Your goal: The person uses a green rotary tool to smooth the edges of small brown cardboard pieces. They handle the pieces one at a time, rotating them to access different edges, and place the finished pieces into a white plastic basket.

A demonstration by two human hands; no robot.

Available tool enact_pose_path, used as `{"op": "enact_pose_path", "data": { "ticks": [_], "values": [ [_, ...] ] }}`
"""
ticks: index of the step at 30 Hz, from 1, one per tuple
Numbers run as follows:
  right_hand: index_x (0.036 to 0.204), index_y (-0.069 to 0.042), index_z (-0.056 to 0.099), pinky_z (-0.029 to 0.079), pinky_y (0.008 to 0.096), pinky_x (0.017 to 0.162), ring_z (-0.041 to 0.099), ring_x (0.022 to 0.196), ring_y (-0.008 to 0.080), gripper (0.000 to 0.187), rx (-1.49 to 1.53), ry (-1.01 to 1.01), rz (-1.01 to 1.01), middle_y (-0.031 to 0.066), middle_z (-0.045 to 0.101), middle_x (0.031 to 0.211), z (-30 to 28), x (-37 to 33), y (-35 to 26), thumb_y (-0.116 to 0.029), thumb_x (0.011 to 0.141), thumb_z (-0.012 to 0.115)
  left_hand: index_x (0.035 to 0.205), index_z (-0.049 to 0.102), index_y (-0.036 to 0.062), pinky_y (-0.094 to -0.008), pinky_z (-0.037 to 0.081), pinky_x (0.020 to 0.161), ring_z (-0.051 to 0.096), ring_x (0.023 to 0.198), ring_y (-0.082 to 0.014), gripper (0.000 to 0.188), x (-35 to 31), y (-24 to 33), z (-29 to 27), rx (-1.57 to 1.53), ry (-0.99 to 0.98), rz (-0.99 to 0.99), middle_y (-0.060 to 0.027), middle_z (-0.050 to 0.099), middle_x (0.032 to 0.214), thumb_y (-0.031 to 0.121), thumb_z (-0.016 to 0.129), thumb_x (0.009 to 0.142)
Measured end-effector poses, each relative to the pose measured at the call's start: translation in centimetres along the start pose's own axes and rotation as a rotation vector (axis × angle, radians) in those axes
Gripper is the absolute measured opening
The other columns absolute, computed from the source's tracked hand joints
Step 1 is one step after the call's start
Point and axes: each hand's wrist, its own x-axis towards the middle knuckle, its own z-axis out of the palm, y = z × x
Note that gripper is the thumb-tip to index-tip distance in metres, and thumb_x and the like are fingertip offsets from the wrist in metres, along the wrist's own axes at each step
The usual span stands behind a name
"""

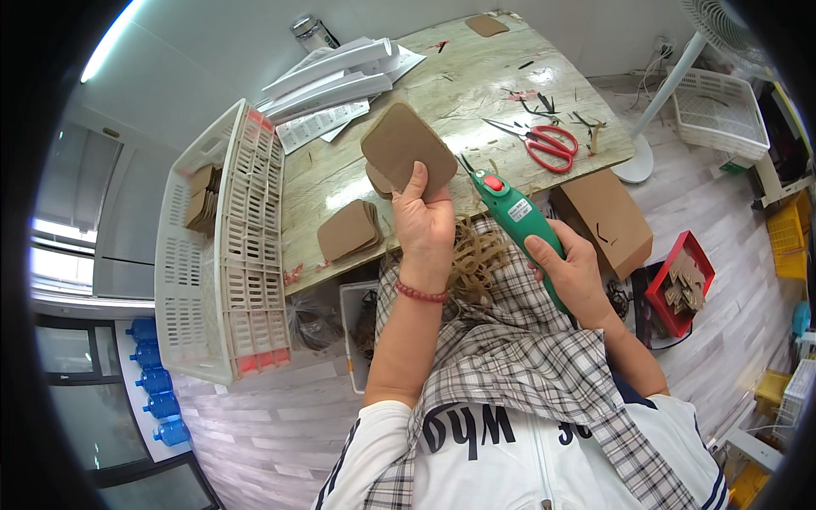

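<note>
My left hand (425, 223) is closed on a brown pad (403, 143) with rounded corners, thumb across its lower face, and lifts it over the near part of the table. My right hand (571, 270) wraps round a green handheld electric cutter (517, 212) with a red button. The cutter's narrow tip points up beside the pad's right edge; I cannot tell whether they touch. A stack of similar brown pads (347, 233) lies at the table's near left edge. Behind my left hand another brown piece is partly hidden. Curled tan offcut strips (478, 262) lie over my checked apron (544, 340).
Red-handled scissors (551, 150) and dark scraps (542, 107) lie on the table (476, 76), with papers (327, 85) at its far left. White plastic crates (253, 246) stand left. A cardboard box (602, 223), a red tray (680, 285) and a fan (671, 81) are right.
</note>
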Motion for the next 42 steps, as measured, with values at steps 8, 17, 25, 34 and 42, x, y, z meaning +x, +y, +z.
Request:
{"op": "enact_pose_path", "data": {
  "ticks": [8, 17, 25, 34, 42],
  "values": [
    [0.109, 0.001, 0.062, 0.042, 0.0215, 0.054, 0.049, 0.059, 0.0046, 0.036, -0.028, 0.030, -0.036, -0.0011, 0.056, 0.072, 0.1, 0.0, -0.3, -0.031, 0.091, 0.066, 0.126, 0.051, 0.0071, -0.0391, 0.048, 0.102, 0.057, 0.114, -0.0229, 0.043, -0.3, -1.5, -0.5, -0.036, -0.006, -0.027, -0.0072, 0.058, 0.123, -0.008, 0.060, 0.087],
    [0.107, 0.001, 0.062, 0.042, 0.0211, 0.053, 0.048, 0.059, 0.0043, 0.033, -0.048, 0.062, -0.061, -0.0013, 0.056, 0.072, -0.1, 0.6, -0.8, -0.027, 0.092, 0.065, 0.126, 0.050, 0.0066, -0.0404, 0.047, 0.101, 0.057, 0.114, -0.0249, 0.042, -1.9, -3.3, -1.8, 0.057, -0.069, -0.094, -0.0084, 0.058, 0.122, -0.008, 0.059, 0.087],
    [0.106, 0.002, 0.062, 0.041, 0.0204, 0.052, 0.049, 0.057, 0.0040, 0.032, 0.006, 0.089, -0.083, -0.0014, 0.056, 0.068, -0.3, 1.5, -1.3, -0.025, 0.091, 0.065, 0.124, 0.048, 0.0044, -0.0377, 0.048, 0.100, 0.057, 0.112, -0.0230, 0.039, -3.7, -4.2, -2.3, 0.122, -0.096, -0.154, -0.0091, 0.058, 0.120, -0.006, 0.058, 0.088],
    [0.104, 0.002, 0.062, 0.043, 0.0208, 0.053, 0.051, 0.059, 0.0046, 0.033, -0.001, -0.062, -0.005, 0.0006, 0.057, 0.073, -3.6, 0.8, -1.1, -0.028, 0.091, 0.066, 0.116, 0.057, 0.0039, -0.0362, 0.055, 0.089, 0.064, 0.104, -0.0218, 0.035, -2.6, -0.1, -4.8, 0.428, -0.204, -0.174, -0.0100, 0.064, 0.114, -0.011, 0.059, 0.084],
    [0.109, 0.001, 0.062, 0.044, 0.0207, 0.056, 0.053, 0.063, 0.0049, 0.036, -0.110, -0.129, 0.024, 0.0002, 0.058, 0.075, -5.1, -0.5, -0.1, -0.028, 0.090, 0.067, 0.119, 0.060, -0.0005, -0.0270, 0.054, 0.080, 0.065, 0.093, -0.0133, 0.039, -0.9, 5.4, -4.4, 0.806, -0.329, -0.349, -0.0069, 0.068, 0.107, -0.013, 0.058, 0.082]
  ]
}}
